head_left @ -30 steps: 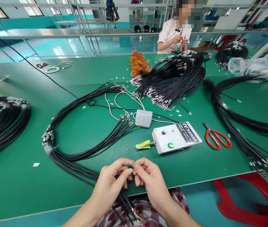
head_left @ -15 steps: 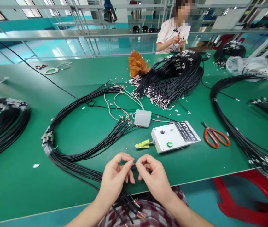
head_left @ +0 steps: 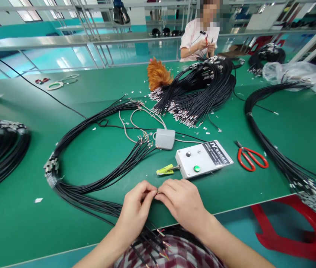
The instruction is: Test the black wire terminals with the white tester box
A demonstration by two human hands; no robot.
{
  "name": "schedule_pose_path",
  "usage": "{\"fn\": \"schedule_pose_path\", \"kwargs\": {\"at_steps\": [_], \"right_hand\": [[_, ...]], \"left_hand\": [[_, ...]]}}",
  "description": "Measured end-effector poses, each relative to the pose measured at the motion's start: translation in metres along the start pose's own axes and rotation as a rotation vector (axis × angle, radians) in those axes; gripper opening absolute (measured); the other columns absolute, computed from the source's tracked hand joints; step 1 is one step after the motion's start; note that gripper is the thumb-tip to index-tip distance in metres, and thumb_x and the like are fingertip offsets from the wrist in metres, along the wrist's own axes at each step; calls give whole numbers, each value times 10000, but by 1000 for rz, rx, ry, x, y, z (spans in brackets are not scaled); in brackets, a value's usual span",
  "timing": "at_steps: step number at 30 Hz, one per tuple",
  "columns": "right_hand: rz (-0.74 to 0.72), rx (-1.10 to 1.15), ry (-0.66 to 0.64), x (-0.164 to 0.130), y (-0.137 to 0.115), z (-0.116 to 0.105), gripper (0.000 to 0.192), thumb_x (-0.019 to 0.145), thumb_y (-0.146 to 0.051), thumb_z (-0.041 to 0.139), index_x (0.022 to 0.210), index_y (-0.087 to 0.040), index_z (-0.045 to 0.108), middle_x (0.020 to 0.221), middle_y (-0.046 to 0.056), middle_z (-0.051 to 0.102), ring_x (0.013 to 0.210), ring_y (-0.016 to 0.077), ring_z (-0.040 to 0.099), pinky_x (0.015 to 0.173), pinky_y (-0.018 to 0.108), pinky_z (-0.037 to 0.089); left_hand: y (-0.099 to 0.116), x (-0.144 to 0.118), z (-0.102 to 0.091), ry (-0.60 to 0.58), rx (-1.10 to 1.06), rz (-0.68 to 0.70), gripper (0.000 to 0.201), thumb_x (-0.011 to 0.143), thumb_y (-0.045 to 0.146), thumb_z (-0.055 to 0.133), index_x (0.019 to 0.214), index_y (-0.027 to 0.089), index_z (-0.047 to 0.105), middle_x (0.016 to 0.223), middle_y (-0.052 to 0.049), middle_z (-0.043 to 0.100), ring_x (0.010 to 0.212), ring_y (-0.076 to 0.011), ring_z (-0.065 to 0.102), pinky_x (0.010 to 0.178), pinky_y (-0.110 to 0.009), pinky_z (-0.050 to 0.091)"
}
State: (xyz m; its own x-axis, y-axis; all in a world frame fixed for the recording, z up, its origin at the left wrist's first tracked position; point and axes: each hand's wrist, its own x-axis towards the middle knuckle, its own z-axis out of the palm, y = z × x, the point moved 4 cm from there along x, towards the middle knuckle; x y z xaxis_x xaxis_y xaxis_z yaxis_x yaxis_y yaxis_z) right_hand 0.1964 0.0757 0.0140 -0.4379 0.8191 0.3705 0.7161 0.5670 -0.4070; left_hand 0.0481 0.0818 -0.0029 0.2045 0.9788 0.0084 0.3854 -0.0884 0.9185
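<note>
My left hand [head_left: 139, 203] is closed in a pinch, its thumb and fingertips on a tiny, pale wire end [head_left: 157, 192] that is mostly hidden. Against its fingertips, my right hand [head_left: 181, 199] pinches the same spot. Beneath my left wrist runs a bundle of black cables [head_left: 91, 201], tied with clear wrap at the left. Their stripped ends with coloured wires [head_left: 162, 253] hang over the table edge above my lap. Just beyond my hands lies a grey control box [head_left: 187, 162] with a green button and a yellow-green clip [head_left: 165, 170] at its left end.
Red-handled pliers [head_left: 251, 158] lie right of the box. A grey pedal [head_left: 165, 139] sits behind it. More black cable piles lie at the left [head_left: 4, 156], back [head_left: 199, 89] and right [head_left: 269, 141]. A red stool [head_left: 289, 234] stands below the edge. A co-worker [head_left: 199, 41] sits opposite.
My right hand has rolled over the pinch point, its back now turned up and its fingers closer together. My left hand stays nearly in place. The whole view has shifted slightly.
</note>
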Motion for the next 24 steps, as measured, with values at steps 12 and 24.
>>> {"fn": "schedule_pose_path", "kwargs": {"at_steps": [12,24], "right_hand": [[-39,-331,12,30,26,-21,159,859,-231,731,990,-175,662,1019,37,727,1004,230,586,826,373,300],[-55,-406,-138,45,36,-14,71,875,-142,678,846,-199,707,784,14,704,807,202,567,821,390,280]], "left_hand": [[1,27,-8,80,107,44,173,919,222,499,769,201,580,692,12,598,631,-149,569,591,-243,434],[-4,45,-4,117,162,-2,169,885,227,498,741,204,584,696,-5,629,639,-169,585,605,-260,439]]}}
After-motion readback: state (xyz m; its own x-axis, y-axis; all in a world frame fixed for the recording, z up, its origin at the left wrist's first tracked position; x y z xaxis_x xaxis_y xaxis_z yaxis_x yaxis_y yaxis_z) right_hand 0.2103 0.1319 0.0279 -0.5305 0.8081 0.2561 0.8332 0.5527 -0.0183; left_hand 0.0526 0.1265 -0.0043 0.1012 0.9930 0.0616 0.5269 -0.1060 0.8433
